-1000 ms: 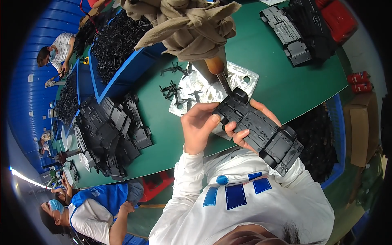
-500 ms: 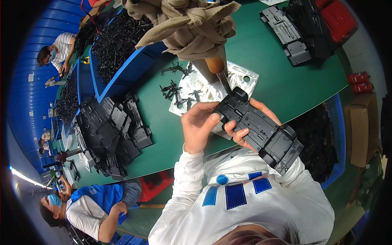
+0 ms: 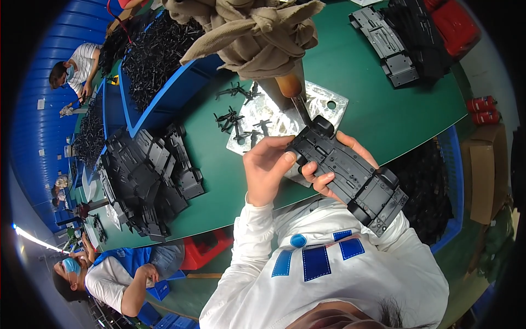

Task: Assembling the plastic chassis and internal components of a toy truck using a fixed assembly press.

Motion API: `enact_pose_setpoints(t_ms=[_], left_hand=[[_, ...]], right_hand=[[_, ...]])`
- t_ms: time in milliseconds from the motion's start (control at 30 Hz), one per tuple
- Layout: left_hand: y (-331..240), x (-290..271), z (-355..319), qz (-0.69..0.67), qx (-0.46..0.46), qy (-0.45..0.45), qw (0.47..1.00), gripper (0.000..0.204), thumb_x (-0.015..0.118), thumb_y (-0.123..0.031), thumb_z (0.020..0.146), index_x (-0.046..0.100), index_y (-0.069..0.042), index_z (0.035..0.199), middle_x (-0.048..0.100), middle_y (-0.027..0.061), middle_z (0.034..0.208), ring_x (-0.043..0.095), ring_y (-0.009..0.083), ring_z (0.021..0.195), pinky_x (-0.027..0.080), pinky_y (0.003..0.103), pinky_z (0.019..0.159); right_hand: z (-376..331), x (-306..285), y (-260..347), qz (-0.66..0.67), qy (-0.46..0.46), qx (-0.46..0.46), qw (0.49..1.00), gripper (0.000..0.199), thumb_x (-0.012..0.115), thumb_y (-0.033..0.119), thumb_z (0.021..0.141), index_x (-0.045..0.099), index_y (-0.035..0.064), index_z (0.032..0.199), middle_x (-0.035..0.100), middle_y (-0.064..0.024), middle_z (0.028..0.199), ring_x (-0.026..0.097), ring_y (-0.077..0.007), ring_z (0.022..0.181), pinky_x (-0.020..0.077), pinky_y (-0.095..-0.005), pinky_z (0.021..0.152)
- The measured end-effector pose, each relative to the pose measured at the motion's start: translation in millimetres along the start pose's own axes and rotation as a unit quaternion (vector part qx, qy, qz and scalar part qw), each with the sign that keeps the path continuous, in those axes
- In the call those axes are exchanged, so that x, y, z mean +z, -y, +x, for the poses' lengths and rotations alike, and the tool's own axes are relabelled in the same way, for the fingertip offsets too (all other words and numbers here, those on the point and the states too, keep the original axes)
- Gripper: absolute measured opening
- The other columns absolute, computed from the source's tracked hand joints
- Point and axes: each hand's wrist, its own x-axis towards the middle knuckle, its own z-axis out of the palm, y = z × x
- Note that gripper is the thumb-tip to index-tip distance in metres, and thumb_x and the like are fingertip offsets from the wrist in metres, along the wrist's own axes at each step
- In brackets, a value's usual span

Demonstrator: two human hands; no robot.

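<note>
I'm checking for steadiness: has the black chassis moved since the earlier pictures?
No, not visibly: the black chassis keeps its place relative to the silver plate.

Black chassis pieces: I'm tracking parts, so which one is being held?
The chassis between the left hand and right hand; others lie in the left pile and upper-right stack.

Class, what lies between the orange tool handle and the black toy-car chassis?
In the head view, a slim metal shaft extends from the orange tool handle toward the black toy-car chassis.
</note>
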Motion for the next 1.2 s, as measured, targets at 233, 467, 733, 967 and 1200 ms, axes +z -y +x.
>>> enact_pose_setpoints(t_ms=[233, 467, 733, 967, 1200], left_hand=[[1, 0, -3, 0.013, -0.01, -0.005, 1.0, 0.03, 0.07, -0.002, 0.089, 0.065, 0.009, 0.116, 0.07, 0.0135, 0.106, 0.065, 0.0167, 0.097, 0.052, 0.031, 0.089], [1, 0, -1, 0.013, -0.002, -0.007, 1.0, 0.03, 0.07, -0.001, 0.089, 0.065, 0.008, 0.117, 0.07, 0.0129, 0.106, 0.065, 0.0159, 0.096, 0.051, 0.03, 0.088], [-1, -1, 0, 0.009, -0.007, -0.006, 1.0, 0.03, 0.068, 0.0, 0.089, 0.064, 0.009, 0.117, 0.069, 0.0127, 0.107, 0.064, 0.0157, 0.095, 0.052, 0.03, 0.087], [0, 0, -5, 0.008, -0.037, 0.0, 0.999, 0.032, 0.071, -0.001, 0.091, 0.062, 0.008, 0.12, 0.068, 0.0102, 0.109, 0.064, 0.013, 0.097, 0.052, 0.026, 0.086], [1, -2, -9, 0.004, -0.034, -0.001, 0.999, 0.033, 0.072, -0.002, 0.09, 0.062, 0.009, 0.12, 0.068, 0.012, 0.111, 0.065, 0.0145, 0.099, 0.052, 0.027, 0.088]], right_hand=[[-1, -2, -1, -0.006, 0.007, -0.005, 1.0, 0.049, 0.047, 0.039, 0.102, 0.054, 0.0032, 0.134, 0.06, -0.0129, 0.124, 0.052, -0.0254, 0.108, 0.0464, -0.0349, 0.075], [1, -2, 1, -0.009, 0.004, -0.006, 1.0, 0.049, 0.047, 0.039, 0.102, 0.055, 0.0031, 0.134, 0.06, -0.0126, 0.124, 0.051, -0.025, 0.108, 0.0463, -0.0349, 0.075], [0, 3, -2, -0.023, 0.008, -0.017, 1.0, 0.05, 0.052, 0.039, 0.101, 0.053, 0.0017, 0.134, 0.057, -0.0184, 0.128, 0.053, -0.0286, 0.107, 0.048, -0.035, 0.074], [-4, 3, -4, -0.028, -0.011, -0.014, 0.999, 0.052, 0.052, 0.04, 0.1, 0.052, 0.0031, 0.136, 0.055, -0.0199, 0.127, 0.054, -0.0284, 0.105, 0.0481, -0.0334, 0.075], [-5, 0, -7, -0.022, -0.006, -0.01, 1.0, 0.049, 0.054, 0.038, 0.1, 0.053, 0.0042, 0.136, 0.055, -0.0177, 0.128, 0.053, -0.0273, 0.106, 0.0475, -0.0336, 0.075]])
